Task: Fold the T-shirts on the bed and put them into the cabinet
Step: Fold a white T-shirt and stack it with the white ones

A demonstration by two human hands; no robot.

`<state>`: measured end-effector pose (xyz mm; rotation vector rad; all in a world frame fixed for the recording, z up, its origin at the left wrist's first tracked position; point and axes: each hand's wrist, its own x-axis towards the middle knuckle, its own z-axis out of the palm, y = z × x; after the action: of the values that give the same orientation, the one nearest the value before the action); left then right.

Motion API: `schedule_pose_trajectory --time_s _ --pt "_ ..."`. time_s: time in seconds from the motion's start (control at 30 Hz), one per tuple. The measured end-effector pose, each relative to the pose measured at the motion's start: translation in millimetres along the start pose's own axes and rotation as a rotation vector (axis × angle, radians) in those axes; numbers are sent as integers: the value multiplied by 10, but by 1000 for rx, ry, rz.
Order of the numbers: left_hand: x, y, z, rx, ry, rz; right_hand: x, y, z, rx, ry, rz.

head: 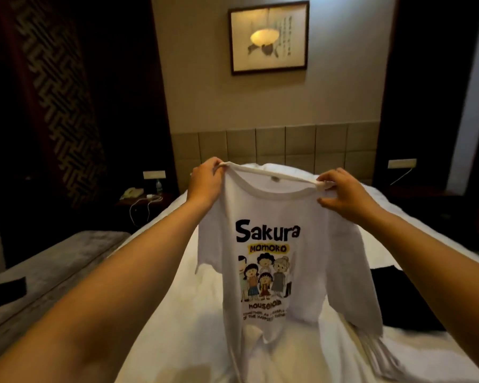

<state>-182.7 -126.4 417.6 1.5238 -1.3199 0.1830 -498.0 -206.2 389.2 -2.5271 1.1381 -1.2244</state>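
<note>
Hands: left hand (205, 179) and right hand (343, 194) each pinch one end of the neckline of a white T-shirt (271, 261), print facing the camera, hanging between them over the bed (194, 313), hem touching the sheet. Below the right hand, dark folded cloth (398, 299) lies on the bed. Beyond both hands: padded headboard (285, 146), framed picture (268, 37).

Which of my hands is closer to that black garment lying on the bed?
Right. Your right hand grips the white T-shirt collar above the black garment, which lies on the bed's right side. Your left hand holds the collar's other end, farther away.
</note>
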Motion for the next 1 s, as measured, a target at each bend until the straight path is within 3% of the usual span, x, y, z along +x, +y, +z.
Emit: schedule_pose_trajectory --time_s 0.2,0.37,0.47,0.63,0.77,1.0 --pt "55 398 -158 -65 120 0 87 -179 -317 -110 299 -38" --pt "-50 664 -270 -209 212 -38 87 -521 -392 400 571 247" --pt "-153 811 -398 -230 303 27 33 -694 -414 367 701 174" --pt "-257 828 -682 -72 429 286 -154 -761 -485 230 783 -110" --pt "-344 734 -786 12 471 396 -276 -709 -545 62 789 -267" --pt "-678 255 -499 111 386 367 -621 -425 -100 18 641 -202"
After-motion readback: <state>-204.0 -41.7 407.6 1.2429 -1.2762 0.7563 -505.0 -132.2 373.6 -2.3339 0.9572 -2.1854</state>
